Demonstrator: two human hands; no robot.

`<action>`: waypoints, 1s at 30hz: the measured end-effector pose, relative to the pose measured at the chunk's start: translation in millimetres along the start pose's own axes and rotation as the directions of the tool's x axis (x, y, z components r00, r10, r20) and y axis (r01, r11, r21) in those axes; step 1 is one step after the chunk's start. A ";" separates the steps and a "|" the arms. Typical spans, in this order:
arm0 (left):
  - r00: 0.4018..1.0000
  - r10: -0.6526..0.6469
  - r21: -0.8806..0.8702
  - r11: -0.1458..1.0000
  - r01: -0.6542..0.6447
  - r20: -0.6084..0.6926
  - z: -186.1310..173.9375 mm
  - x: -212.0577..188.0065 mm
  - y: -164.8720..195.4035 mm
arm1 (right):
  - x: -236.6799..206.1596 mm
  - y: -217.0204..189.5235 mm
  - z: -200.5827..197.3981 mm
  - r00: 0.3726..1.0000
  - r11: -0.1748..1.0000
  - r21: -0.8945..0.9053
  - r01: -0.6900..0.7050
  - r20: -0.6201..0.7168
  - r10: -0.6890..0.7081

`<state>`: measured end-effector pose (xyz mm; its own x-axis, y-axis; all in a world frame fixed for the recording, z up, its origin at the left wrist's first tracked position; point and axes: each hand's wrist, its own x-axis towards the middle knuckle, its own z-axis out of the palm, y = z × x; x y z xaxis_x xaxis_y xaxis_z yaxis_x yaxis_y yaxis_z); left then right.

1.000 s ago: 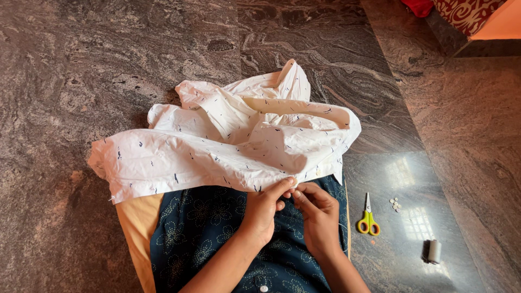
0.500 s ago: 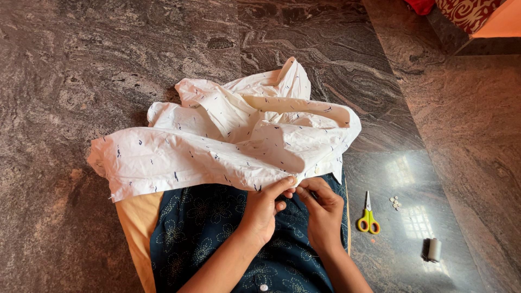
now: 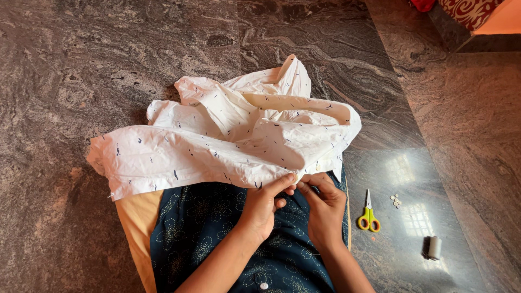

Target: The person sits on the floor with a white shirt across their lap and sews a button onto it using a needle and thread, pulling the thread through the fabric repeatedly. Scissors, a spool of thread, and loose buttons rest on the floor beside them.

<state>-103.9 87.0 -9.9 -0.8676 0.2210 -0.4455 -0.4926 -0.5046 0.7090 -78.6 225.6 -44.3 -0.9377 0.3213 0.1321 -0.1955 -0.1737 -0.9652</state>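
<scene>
the left hand (image 3: 263, 209) and right hand (image 3: 324, 209) both pinch the near hem of the white shirt (image 3: 228, 144), which spreads away beyond the fingertips; maybe a needle sits between them.

Buttons (image 3: 396, 201) too small to count; shirt (image 3: 228, 141) hides lap.

A shirt (image 3: 228, 135) lies spread on the stone floor (image 3: 81, 65) ahead of the person's lap, its near edge draped over the knees, where the left hand (image 3: 263, 209) and right hand (image 3: 325, 209) meet side by side. To the right of the lap, scissors (image 3: 368, 214) lie on the floor, loose buttons (image 3: 396, 201) just beyond them, and a thread spool (image 3: 434, 247) farther right and nearer.
</scene>
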 end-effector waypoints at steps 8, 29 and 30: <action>1.000 0.004 -0.022 1.000 -0.004 0.009 -0.2 0.9 2.0 | -2.2 -8.4 7.6 0.995 0.992 -0.083 0.098 0.019 -0.097; 0.994 0.095 0.104 0.991 -0.090 -0.047 5.0 0.5 -3.1 | -3.1 -28.7 7.1 0.928 0.874 -0.317 0.367 0.070 -0.365; 0.993 0.114 0.124 0.986 -0.107 -0.045 4.8 0.0 -3.2 | -2.7 -35.6 5.9 0.912 0.826 -0.390 0.408 0.123 -0.392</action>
<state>-102.7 92.6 -9.6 -0.9140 0.1248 -0.3860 -0.4013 -0.4175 0.8152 -70.8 225.4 -8.9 -0.8134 0.2467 0.5269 -0.4321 0.3503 -0.8310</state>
